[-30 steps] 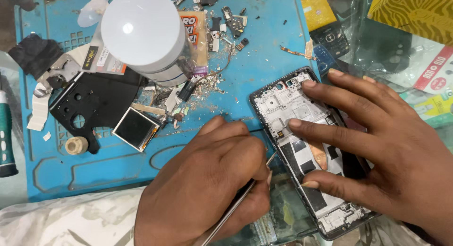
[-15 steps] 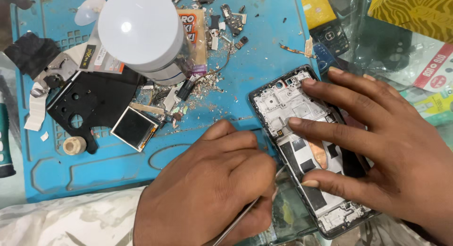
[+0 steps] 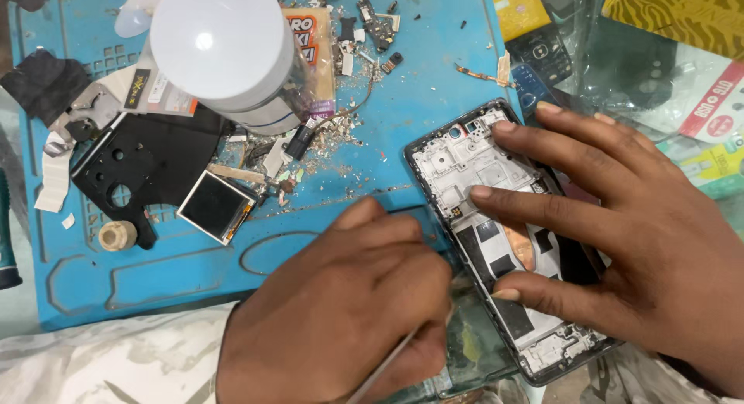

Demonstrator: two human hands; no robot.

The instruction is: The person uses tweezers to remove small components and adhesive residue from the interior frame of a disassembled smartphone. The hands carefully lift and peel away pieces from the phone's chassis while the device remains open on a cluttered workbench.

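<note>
An opened phone frame (image 3: 465, 168) with bare white and black inner parts lies tilted at the right edge of a blue work mat (image 3: 178, 276). My right hand (image 3: 659, 241) lies flat on the frame, its fingers spread and pressing it down. My left hand (image 3: 349, 311) is closed around a thin metal tool (image 3: 384, 369), its knuckles against the frame's left edge near the middle. The tool's tip is hidden under my fingers.
A white round lamp head (image 3: 221, 51) stands at the mat's top. A black phone back cover (image 3: 147, 168), a small square display module (image 3: 215, 206), a tape roll (image 3: 118, 235), screws and debris lie on the mat's left. Old phones and packets (image 3: 697, 94) sit at the upper right.
My left hand has shifted slightly toward the phone frame's edge with the tool. My right hand stays pressed on the frame.
</note>
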